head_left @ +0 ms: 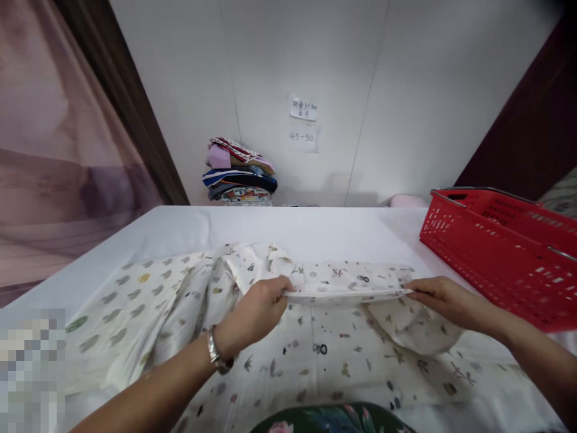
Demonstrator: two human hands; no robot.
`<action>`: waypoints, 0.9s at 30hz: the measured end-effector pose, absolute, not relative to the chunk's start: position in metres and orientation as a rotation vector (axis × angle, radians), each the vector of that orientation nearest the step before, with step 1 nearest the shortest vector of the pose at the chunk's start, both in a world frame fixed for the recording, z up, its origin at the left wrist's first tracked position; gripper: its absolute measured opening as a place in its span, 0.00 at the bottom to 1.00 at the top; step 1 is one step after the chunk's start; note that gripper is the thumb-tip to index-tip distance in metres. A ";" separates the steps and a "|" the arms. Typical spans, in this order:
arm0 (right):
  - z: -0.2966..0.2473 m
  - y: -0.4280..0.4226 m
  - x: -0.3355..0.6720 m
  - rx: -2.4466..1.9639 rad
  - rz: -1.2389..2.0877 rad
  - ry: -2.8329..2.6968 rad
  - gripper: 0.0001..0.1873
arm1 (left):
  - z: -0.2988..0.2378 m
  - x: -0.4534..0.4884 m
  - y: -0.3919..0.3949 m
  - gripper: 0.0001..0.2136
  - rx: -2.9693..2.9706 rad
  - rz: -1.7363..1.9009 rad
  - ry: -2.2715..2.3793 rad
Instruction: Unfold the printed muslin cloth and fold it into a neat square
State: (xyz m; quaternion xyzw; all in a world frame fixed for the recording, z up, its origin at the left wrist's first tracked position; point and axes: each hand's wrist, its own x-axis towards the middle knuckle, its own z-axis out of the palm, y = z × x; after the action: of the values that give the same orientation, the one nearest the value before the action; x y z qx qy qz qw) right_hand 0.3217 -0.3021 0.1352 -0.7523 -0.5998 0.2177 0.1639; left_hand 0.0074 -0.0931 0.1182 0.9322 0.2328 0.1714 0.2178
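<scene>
A white cloth with small printed plants and figures [320,349] lies spread over the table in front of me. My left hand [259,310], with a silver bracelet at the wrist, pinches one end of the cloth's edge. At the other end, my right hand [435,297] grips the same edge between thumb and fingers. Between both hands the edge is pulled straight and lifted a little. Part of the fabric hangs in a loose fold below my right hand. To the left, the fabric is bunched in wrinkles beside a flatter part with grey cloud-like prints [135,294].
A red plastic basket [496,264] with metal handles stands on the white table [360,231] at the right. Beyond the far edge is a stack of folded fabrics [241,171]. Handwritten paper notes [303,138] are on the wall. A pink curtain [67,150] hangs at the left.
</scene>
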 end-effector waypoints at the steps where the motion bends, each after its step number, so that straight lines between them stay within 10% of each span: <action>1: 0.136 -0.303 0.321 -2.126 0.680 -1.721 0.22 | 0.116 0.007 -0.092 0.11 2.513 0.443 0.642; 12: 0.135 -0.301 0.319 -2.029 0.811 -1.565 0.21 | 0.114 0.028 -0.070 0.15 2.510 0.396 0.639; 19: 0.152 -0.338 0.386 -2.048 0.224 -0.742 0.22 | 0.174 0.015 0.001 0.16 2.028 0.835 1.144; 27: 0.143 -0.368 0.350 -1.831 0.520 -0.941 0.30 | 0.214 -0.027 -0.012 0.18 2.028 1.051 1.475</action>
State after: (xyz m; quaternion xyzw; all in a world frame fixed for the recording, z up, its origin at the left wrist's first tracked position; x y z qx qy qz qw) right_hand 0.3499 -0.3679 0.1435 -0.7529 -0.3871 0.2136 0.4875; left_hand -0.0267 -0.0123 0.2137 0.7294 0.5304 0.3778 0.2097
